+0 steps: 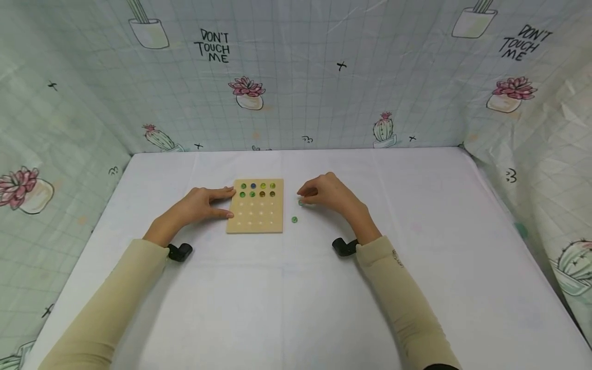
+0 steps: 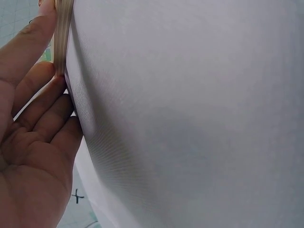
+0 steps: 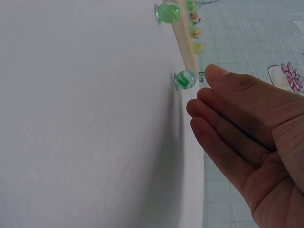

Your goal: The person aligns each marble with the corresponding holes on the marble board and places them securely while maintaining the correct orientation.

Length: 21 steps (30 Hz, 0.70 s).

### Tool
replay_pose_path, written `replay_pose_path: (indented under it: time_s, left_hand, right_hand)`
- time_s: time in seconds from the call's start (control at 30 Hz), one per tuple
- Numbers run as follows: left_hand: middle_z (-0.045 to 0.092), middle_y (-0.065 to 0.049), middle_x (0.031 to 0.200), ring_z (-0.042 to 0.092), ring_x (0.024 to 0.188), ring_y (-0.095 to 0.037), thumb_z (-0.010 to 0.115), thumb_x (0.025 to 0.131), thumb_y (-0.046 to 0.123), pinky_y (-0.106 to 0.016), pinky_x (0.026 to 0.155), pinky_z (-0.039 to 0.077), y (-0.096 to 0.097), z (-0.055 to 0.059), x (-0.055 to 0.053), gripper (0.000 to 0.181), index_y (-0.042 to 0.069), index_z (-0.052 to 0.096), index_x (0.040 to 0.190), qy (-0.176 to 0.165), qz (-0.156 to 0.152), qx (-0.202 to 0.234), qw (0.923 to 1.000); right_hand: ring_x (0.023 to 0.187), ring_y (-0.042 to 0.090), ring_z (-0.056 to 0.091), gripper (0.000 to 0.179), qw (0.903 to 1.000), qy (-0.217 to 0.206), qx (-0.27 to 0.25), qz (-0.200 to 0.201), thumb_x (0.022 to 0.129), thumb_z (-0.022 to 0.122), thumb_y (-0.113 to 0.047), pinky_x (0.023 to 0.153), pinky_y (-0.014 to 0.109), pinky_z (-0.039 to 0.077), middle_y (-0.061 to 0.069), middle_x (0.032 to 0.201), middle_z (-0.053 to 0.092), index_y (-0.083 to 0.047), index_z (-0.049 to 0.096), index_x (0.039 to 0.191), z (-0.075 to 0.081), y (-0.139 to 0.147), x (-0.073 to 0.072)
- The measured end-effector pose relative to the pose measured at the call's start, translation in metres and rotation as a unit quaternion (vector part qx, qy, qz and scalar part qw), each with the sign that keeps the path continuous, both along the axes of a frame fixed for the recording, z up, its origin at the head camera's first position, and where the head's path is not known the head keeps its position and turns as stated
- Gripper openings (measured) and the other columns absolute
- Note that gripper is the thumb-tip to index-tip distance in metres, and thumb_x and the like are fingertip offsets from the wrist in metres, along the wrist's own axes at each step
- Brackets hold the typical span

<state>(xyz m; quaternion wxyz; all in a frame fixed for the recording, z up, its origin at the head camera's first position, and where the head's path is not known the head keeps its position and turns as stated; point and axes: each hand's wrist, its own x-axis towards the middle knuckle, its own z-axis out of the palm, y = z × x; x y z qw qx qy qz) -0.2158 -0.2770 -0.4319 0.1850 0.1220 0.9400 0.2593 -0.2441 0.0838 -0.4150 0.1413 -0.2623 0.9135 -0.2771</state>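
A square wooden board (image 1: pixel 256 218) with rows of round hollows lies on the white table. Its two far rows hold several glass marbles (image 1: pixel 253 186) in green, blue, yellow and amber. My left hand (image 1: pixel 200 204) touches the board's left edge, thumb and index finger spread along it. To the right of the board, my right hand (image 1: pixel 330 194) hovers low with fingertips beside a clear marble with a green swirl (image 3: pixel 185 80); nothing shows between its fingers. Another green marble (image 1: pixel 294 219) rests on the cloth, nearer to me.
White cloth covers the table (image 1: pixel 277 303). Behind it and at both sides hangs a sheet (image 1: pixel 296 82) printed with a grid, cacti and lettering. Black wrist-worn devices (image 1: pixel 344 247) sit at both sleeve cuffs.
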Motion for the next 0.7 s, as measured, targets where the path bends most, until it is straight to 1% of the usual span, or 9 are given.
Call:
replay_pose_path:
  time_s: [0.07, 0.17, 0.27, 0.4, 0.53, 0.7]
  left_hand:
    - [0.037, -0.004, 0.161, 0.031, 0.150, -0.034, 0.082, 0.082, 0.046, -0.056, 0.119, 0.030, 0.000, 0.000, 0.000, 0.084, 0.017, 0.047, 0.153, -0.002, 0.003, -0.002, 1.0000]
    - [0.036, -0.005, 0.161, 0.030, 0.150, -0.036, 0.082, 0.082, 0.047, -0.057, 0.118, 0.030, 0.001, 0.000, 0.000, 0.085, 0.017, 0.047, 0.153, -0.003, 0.002, -0.004, 1.0000]
    - [0.036, -0.004, 0.161, 0.031, 0.150, -0.035, 0.082, 0.083, 0.045, -0.057, 0.119, 0.030, 0.001, 0.001, -0.001, 0.083, 0.017, 0.047, 0.153, -0.003, 0.002, -0.005, 1.0000]
    - [0.036, -0.004, 0.161, 0.030, 0.150, -0.035, 0.082, 0.083, 0.044, -0.056, 0.119, 0.029, 0.001, 0.001, 0.000, 0.083, 0.017, 0.046, 0.153, -0.005, 0.004, -0.009, 0.9999]
    - [0.035, -0.005, 0.161, 0.029, 0.150, -0.035, 0.082, 0.084, 0.044, -0.056, 0.119, 0.029, 0.001, 0.001, 0.001, 0.083, 0.017, 0.045, 0.154, -0.006, 0.005, -0.012, 0.9999]
    - [0.035, -0.005, 0.161, 0.029, 0.151, -0.035, 0.082, 0.085, 0.042, -0.056, 0.119, 0.029, 0.001, 0.001, 0.001, 0.082, 0.017, 0.046, 0.154, -0.005, 0.003, -0.010, 0.9999]
  right_hand:
    - [0.096, 0.012, 0.072, 0.025, 0.9999, 0.002, 0.008, 0.008, 0.090, 0.080, -0.016, 0.087, 0.029, 0.057, 0.000, 0.106, 0.078, -0.011, 0.079, 0.115, -0.001, 0.002, 0.000]
    - [0.092, 0.011, 0.069, 0.026, 0.9987, 0.022, 0.033, 0.034, 0.090, 0.080, -0.016, 0.086, 0.028, 0.057, 0.001, 0.107, 0.078, -0.010, 0.079, 0.115, -0.003, 0.002, -0.002]
    - [0.089, 0.011, 0.067, 0.026, 0.9952, 0.047, 0.063, 0.059, 0.090, 0.080, -0.018, 0.084, 0.028, 0.056, 0.001, 0.107, 0.078, -0.010, 0.079, 0.114, -0.003, -0.002, -0.005]
    - [0.091, 0.012, 0.068, 0.025, 0.9904, 0.066, 0.093, 0.079, 0.090, 0.080, -0.018, 0.086, 0.027, 0.056, 0.001, 0.108, 0.078, -0.010, 0.080, 0.113, -0.003, -0.007, -0.006]
    - [0.097, 0.013, 0.071, 0.022, 0.9873, 0.078, 0.102, 0.092, 0.090, 0.079, -0.018, 0.088, 0.027, 0.057, 0.001, 0.109, 0.078, -0.011, 0.081, 0.111, -0.003, -0.009, -0.007]
    - [0.097, 0.013, 0.072, 0.020, 0.9866, 0.089, 0.097, 0.096, 0.090, 0.079, -0.018, 0.088, 0.027, 0.057, 0.000, 0.106, 0.078, -0.011, 0.081, 0.109, -0.002, -0.008, -0.006]
